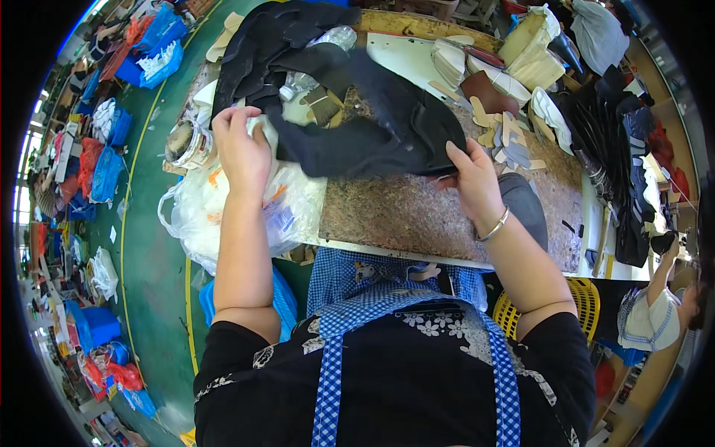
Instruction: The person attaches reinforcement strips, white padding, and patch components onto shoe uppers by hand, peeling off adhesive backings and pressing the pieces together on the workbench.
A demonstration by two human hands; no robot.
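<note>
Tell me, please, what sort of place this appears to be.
Probably a factory workshop, perhaps for shoes: the right hand grips black material over a stained workboard, small cut pieces lie piled nearby, and blue baskets line the yellow-marked green floor.

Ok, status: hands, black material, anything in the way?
Right hand grips black material. Left hand near its left end, grip unclear. Possible obstruction: plastic bag under left forearm.

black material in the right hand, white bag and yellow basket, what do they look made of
Black material: mostly matt, perhaps fabric or synthetic leather; it bends softly, though blur leaves this open.
White bag: thin, slightly glossy plastic film, judging by its crinkles and see-through patches.
Yellow basket: probably moulded plastic, from its even colour and regular slots.
</note>
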